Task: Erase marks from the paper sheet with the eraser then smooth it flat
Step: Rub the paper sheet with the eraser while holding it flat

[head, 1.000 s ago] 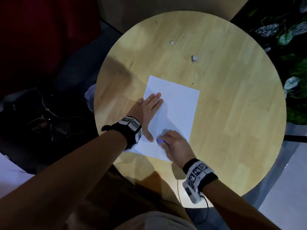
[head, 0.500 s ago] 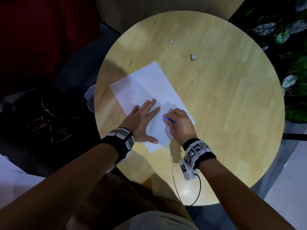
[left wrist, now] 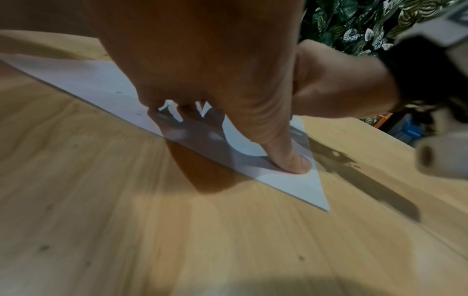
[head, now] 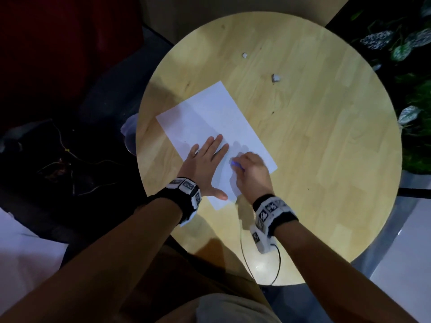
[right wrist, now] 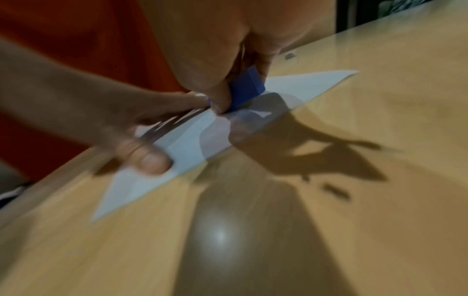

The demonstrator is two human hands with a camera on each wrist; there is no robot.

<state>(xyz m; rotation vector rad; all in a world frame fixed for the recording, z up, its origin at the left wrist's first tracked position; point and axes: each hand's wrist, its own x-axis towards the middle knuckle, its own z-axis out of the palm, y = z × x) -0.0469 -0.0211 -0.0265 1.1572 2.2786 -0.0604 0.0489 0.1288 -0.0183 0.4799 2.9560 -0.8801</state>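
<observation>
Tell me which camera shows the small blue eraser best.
The right wrist view: the small blue rectangular eraser fills it, pinched in the right hand against the white paper sheet. The head view shows only a blue sliver; the left wrist view, none.

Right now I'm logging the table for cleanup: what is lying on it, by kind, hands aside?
Paper sheet: 1
Blue eraser, gripped by the right hand: 1
Small pale scraps: 2
Total: 4

Left hand (head: 205,169) lies flat, fingers spread toward 1 o'clock; right hand (head: 250,173), at its 3 o'clock, is curled in a pinch.
</observation>
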